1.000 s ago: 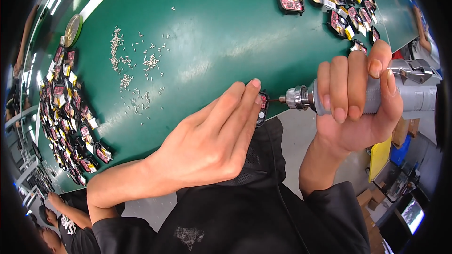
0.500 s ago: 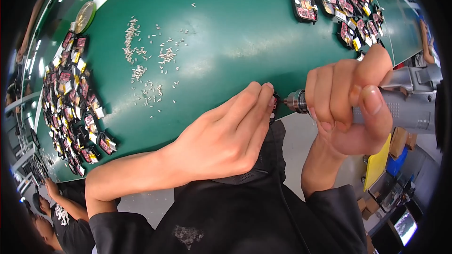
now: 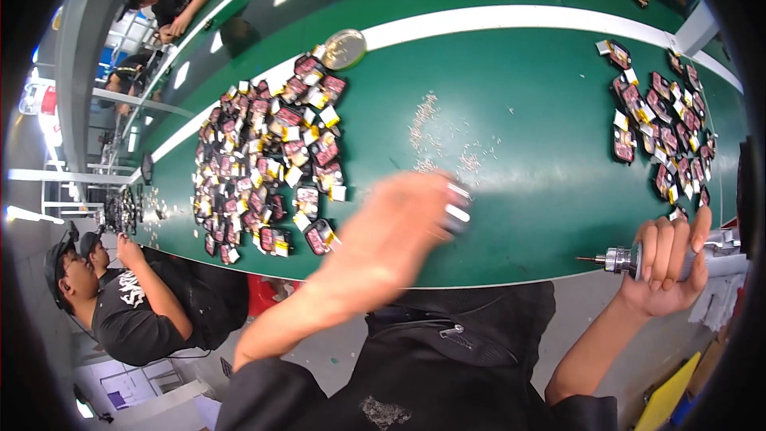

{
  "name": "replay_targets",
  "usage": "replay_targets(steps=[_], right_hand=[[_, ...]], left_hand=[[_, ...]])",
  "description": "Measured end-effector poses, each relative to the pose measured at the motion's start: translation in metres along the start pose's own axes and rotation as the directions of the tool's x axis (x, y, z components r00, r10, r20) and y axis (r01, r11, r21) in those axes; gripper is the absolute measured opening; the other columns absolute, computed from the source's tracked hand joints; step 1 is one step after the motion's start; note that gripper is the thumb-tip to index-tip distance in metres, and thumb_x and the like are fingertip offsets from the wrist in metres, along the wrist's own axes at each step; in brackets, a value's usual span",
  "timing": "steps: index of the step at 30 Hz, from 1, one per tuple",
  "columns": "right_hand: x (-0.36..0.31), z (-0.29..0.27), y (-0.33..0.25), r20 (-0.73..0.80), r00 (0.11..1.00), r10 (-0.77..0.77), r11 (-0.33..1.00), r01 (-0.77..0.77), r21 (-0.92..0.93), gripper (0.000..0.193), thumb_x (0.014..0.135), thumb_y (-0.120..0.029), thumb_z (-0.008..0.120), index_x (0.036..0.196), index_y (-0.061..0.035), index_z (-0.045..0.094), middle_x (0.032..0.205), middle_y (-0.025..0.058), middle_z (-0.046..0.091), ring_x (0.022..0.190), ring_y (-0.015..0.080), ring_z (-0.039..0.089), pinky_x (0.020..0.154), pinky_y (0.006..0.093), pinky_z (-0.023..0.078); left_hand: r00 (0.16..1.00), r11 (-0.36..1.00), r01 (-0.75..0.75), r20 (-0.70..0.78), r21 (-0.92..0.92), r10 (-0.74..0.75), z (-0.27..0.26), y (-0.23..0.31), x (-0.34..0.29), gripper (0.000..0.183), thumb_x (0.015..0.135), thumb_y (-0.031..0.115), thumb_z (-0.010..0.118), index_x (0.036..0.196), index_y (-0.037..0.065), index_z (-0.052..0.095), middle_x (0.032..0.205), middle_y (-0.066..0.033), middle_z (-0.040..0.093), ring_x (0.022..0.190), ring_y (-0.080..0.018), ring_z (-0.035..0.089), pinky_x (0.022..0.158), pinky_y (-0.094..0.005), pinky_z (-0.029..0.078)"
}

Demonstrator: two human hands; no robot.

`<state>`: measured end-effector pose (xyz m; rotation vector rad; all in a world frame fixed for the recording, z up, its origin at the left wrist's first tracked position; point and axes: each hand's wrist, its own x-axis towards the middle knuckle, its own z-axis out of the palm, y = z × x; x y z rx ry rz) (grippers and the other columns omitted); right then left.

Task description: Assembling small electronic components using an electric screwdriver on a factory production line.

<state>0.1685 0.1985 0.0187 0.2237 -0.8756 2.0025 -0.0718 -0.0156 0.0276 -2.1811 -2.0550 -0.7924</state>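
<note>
Blurred by motion, my left hand [image 3: 391,227] reaches over the table, closed on a small black case [image 3: 458,211] with bright pale bands on it. The hand covers the rest of that case. At the right, my right hand [image 3: 670,263] is wrapped round a grey electric screwdriver [image 3: 630,260]. Its metal chuck and thin bit point left, just above the near table edge. Beyond my left fingers, small pale pins [image 3: 421,124] lie scattered on the green table [image 3: 542,112].
Many black cases with red boards and white-and-yellow parts [image 3: 267,152] lie heaped at the left. A smaller group [image 3: 658,116] is at the right. A round shallow dish [image 3: 345,49] stands at the back left. Co-workers [image 3: 132,295] sit at the left and across the table.
My left hand has moved away from the screwdriver with the small case, out over the table. My right hand has drawn the screwdriver right. The view has swung left.
</note>
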Motion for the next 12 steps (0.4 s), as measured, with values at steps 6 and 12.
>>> replay_targets(steps=[6,12], right_hand=[[-0.020,-0.011,0.027,-0.238,0.968,0.083,0.995,-0.069,0.066,0.008,0.092,-0.011,0.046,0.094,-0.0065,0.040,0.048,-0.0017,0.035,0.041,0.0091,0.034,0.048,0.0273,0.036],[-0.022,-0.012,0.032,-0.313,0.943,0.111,0.994,-0.099,0.056,0.009,0.092,-0.012,0.046,0.095,-0.0063,0.040,0.049,-0.0017,0.034,0.041,0.0101,0.034,0.049,0.0275,0.037]], left_hand=[[0.879,0.660,0.472,-0.258,0.584,-0.401,-0.053,-0.066,-0.028,0.052,0.080,0.001,0.066,0.130,0.000,0.051,0.136,-0.0223,0.046,0.125,-0.0413,0.043,0.104,-0.0481,0.036],[0.951,0.905,0.308,-0.077,0.295,-0.298,-0.019,-0.064,0.022,0.030,0.080,0.005,0.068,0.110,0.003,0.062,0.119,-0.0168,0.058,0.104,-0.0332,0.061,0.085,-0.0400,0.052]])
